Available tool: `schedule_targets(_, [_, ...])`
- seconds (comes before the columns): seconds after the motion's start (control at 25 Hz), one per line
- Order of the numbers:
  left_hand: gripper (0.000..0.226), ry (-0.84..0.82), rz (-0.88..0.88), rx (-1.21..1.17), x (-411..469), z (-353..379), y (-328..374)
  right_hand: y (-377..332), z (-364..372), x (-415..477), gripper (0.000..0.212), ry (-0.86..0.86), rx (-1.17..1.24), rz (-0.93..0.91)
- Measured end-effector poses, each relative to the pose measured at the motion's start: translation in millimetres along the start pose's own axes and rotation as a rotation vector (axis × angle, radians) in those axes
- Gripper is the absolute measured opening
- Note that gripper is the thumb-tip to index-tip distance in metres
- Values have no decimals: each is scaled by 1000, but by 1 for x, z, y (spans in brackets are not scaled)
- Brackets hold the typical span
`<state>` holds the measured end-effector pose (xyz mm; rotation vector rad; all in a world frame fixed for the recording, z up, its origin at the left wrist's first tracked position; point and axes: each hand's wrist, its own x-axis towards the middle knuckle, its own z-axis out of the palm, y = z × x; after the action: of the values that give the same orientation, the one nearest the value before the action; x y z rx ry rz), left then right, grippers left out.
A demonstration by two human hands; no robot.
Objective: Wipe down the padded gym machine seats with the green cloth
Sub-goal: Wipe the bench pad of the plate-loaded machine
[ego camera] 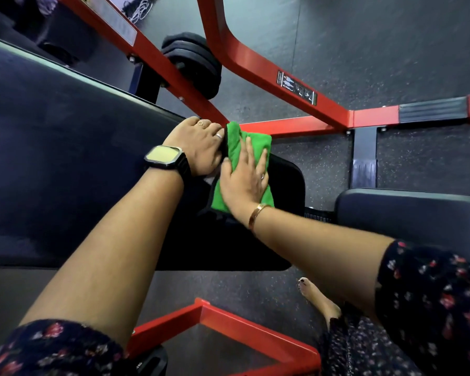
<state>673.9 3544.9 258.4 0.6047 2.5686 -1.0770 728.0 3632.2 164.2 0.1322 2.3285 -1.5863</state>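
A folded green cloth (235,153) lies on the black padded seat (282,183) in the middle of the view. My right hand (243,180) presses flat on the cloth with its fingers spread, a gold bangle at the wrist. My left hand (201,145), with rings and a black watch, rests on the seat's far-left edge, its fingers curled at the cloth's black trim. A long dark padded backrest (52,158) stretches to the left. Another dark pad (413,215) sits at the right.
Red steel frame bars (255,71) cross behind the seat, with stacked black weight plates (196,63) beyond. A red frame corner (228,329) lies near my feet on the speckled rubber floor (391,50). My bare foot (318,299) stands at the lower right.
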Motion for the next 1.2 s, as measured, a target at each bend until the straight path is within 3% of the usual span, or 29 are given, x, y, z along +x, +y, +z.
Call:
schedule_targets(0.2, [75, -13, 3, 7, 2, 0, 0, 38, -13, 41, 56, 32, -22, -81])
schedule_targets(0.36, [56, -10, 10, 22, 4, 3, -2, 77, -27, 77, 42, 22, -30, 86])
schedule_targets(0.52, [64, -11, 9, 46, 3, 1, -1, 113, -33, 81, 47, 19, 4, 204])
schedule_targets(0.72, [52, -8, 14, 21, 3, 2, 0, 115, -31, 80, 48, 39, 34, 254])
schedule_targets(0.84, [50, -4, 5, 27, 4, 2, -1, 133, -35, 83, 48, 52, 118, 397])
schedule_targets(1.04, [50, -14, 6, 32, 6, 3, 0, 190, -16, 35, 63, -57, 419, 764])
schedule_targets(1.12, [51, -11, 2, 34, 6, 3, -1, 247, 26, 24, 86, -10, 468, 841])
schedule_targets(1.2, [52, -12, -2, 34, 7, 3, 0, 254, 38, 13, 99, 31, 491, 919])
